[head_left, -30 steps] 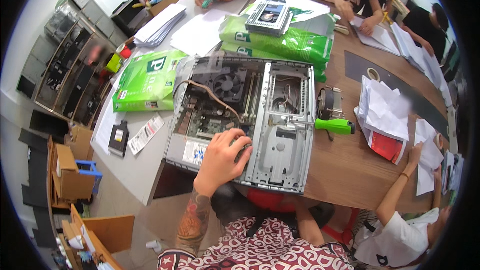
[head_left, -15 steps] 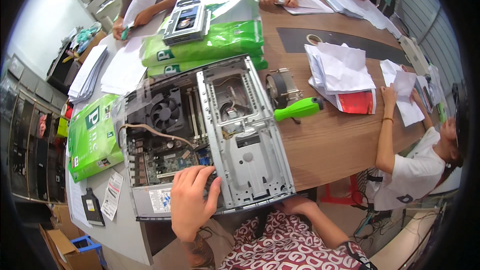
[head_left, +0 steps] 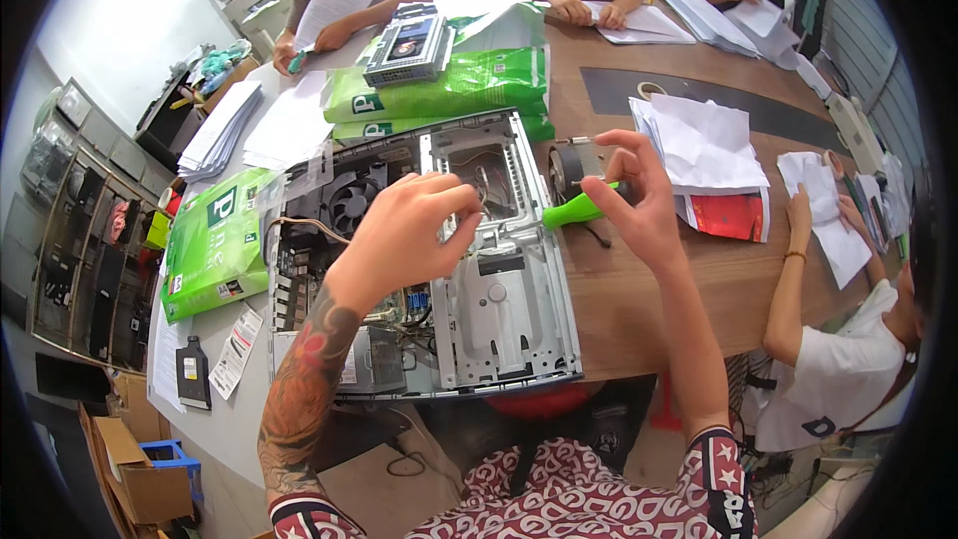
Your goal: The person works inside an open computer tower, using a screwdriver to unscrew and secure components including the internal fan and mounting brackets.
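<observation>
An open metal computer case [head_left: 496, 329] lies at the table's near edge, with a black fan [head_left: 351, 199] inside its left part. My left hand [head_left: 414, 230] is over the case's upper middle, its fingers curled near the metal crossbar; what the fingertips hold, if anything, is hidden. My right hand [head_left: 631, 200] is raised at the case's right side, fingers apart and bent, around the back of a green-handled screwdriver [head_left: 569, 211] without visibly closing on it. Behind that hand sits a round metal cooler [head_left: 565, 168].
Green packs [head_left: 215, 250] lie left and behind, topped by a metal drive unit [head_left: 404, 48]. Loose papers [head_left: 709, 140] are at right, a dark cartridge [head_left: 194, 376] at lower left. Co-workers' hands [head_left: 571, 8] handle papers across the table; another person [head_left: 813, 369] sits at right.
My left hand has moved up from the case's lower part to its upper middle. My right hand has risen from below the table edge to beside the green screwdriver.
</observation>
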`<state>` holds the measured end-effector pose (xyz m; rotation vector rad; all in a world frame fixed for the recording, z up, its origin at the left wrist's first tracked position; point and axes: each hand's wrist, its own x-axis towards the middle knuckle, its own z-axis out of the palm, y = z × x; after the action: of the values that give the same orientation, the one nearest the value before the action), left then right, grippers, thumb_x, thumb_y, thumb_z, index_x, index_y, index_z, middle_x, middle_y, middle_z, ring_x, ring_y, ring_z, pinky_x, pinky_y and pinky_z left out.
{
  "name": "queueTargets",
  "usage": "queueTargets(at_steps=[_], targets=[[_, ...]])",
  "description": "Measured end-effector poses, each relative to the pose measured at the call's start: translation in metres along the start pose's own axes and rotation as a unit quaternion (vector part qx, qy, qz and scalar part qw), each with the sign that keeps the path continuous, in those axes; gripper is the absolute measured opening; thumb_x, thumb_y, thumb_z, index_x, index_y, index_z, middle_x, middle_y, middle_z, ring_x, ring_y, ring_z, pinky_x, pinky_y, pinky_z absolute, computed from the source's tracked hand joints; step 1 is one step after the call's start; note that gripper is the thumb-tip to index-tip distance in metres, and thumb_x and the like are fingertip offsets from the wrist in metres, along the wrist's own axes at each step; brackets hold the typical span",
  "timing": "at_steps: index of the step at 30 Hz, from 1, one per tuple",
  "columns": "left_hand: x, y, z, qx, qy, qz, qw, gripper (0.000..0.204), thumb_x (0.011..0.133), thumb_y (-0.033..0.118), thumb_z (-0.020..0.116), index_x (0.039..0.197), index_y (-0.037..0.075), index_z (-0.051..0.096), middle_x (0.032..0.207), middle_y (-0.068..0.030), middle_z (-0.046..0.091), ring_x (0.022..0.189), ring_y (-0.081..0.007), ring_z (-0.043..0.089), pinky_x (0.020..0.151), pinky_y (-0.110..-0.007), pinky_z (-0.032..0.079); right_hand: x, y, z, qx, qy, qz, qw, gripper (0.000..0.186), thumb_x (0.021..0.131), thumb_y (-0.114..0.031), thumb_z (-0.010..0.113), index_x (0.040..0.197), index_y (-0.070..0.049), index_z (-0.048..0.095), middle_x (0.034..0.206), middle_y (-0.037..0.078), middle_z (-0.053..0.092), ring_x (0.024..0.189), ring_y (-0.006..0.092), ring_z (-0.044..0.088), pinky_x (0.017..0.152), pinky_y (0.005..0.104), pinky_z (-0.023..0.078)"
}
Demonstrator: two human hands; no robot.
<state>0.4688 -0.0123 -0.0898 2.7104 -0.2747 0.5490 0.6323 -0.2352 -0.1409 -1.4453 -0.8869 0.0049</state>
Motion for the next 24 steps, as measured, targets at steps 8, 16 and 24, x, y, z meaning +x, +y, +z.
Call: queueTargets(at_steps=[8, 16, 24], targets=[[-0.014, -0.009, 0.021, 0.018, -0.013, 0.011, 1.0, 0.012, 0.08, 0.004, 0.066, 0.092, 0.004, 0.068, 0.09, -0.0085, 0.064, 0.094, -0.0282, 0.062, 0.091, -0.039, 0.046, 0.012, 0.018, 0.005, 0.047, -0.119, 0.002, 0.992, 0.031, 0.081, -0.018, 0.085, 0.104, -0.007, 0.066, 0.074, -0.005, 0.054, 0.068, 0.0028, 0.051, 0.059, 0.0198, 0.037], [-0.015, -0.026, 0.006, 0.063, 0.017, -0.021, 0.998, 0.008, 0.079, 0.0, 0.066, 0.087, 0.003, 0.067, 0.087, -0.0093, 0.063, 0.087, -0.0287, 0.061, 0.081, -0.039, 0.047, -0.011, 0.026, 0.005, 0.061, -0.044, 0.003, 0.997, 0.022, 0.085, -0.009, 0.08, 0.1, -0.002, 0.065, 0.086, 0.002, 0.066, 0.071, 0.008, 0.06, 0.062, 0.0244, 0.049], [-0.033, -0.048, -0.038, 0.05, 0.009, -0.165, 0.985, 0.006, 0.081, 0.004, 0.065, 0.085, -0.001, 0.066, 0.078, -0.0122, 0.066, 0.071, -0.0257, 0.064, 0.068, -0.034, 0.05, 0.001, 0.053, -0.044, 0.231, 0.186, 0.031, 0.954, 0.025, 0.099, -0.03, 0.063, 0.099, -0.005, 0.061, 0.085, 0.001, 0.059, 0.066, 0.0067, 0.051, 0.051, 0.0221, 0.037]])
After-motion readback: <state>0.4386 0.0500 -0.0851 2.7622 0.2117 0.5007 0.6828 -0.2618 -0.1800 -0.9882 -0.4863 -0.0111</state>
